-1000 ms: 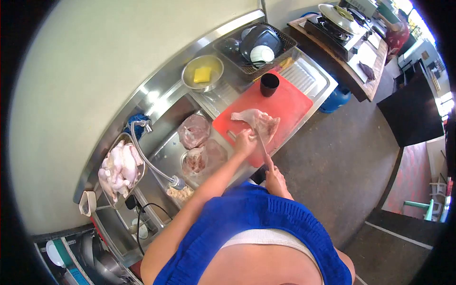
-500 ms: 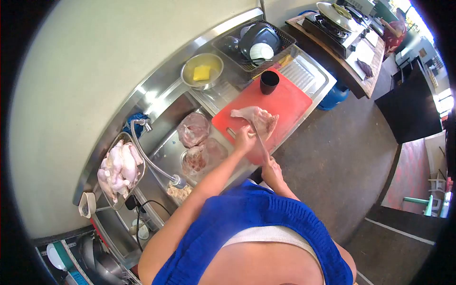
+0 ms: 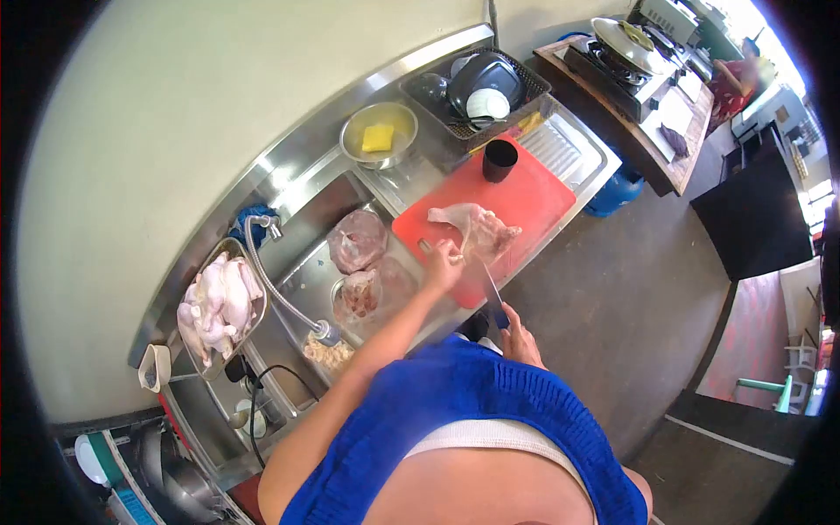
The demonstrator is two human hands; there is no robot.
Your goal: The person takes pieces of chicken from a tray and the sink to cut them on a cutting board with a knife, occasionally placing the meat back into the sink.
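A raw chicken leg quarter [image 3: 477,227] lies on the red cutting board [image 3: 544,188], its drumstick end pointing left. My left hand [image 3: 444,267] is closed on the near edge of the meat, fingertips pinched together. In my right hand [image 3: 522,343], at the board's front edge, is the handle of a knife [image 3: 493,296]. Its blade slants up and left, with the tip at the near side of the chicken. Behind the meat stands a black cup [image 3: 499,161] on the board.
Left of the board, the sink [image 3: 302,262] holds bagged meat [image 3: 357,241]. A tray of whole chickens [image 3: 219,302] sits farther left. A steel bowl [image 3: 353,144] with a yellow sponge and a dish rack [image 3: 534,77] stand behind. Another person [image 3: 733,86] is at the far right.
My right hand has drawn the knife back toward me and to the right, so less blade overlaps the chicken. My left hand still grips the meat's edge. The view has shifted slightly.
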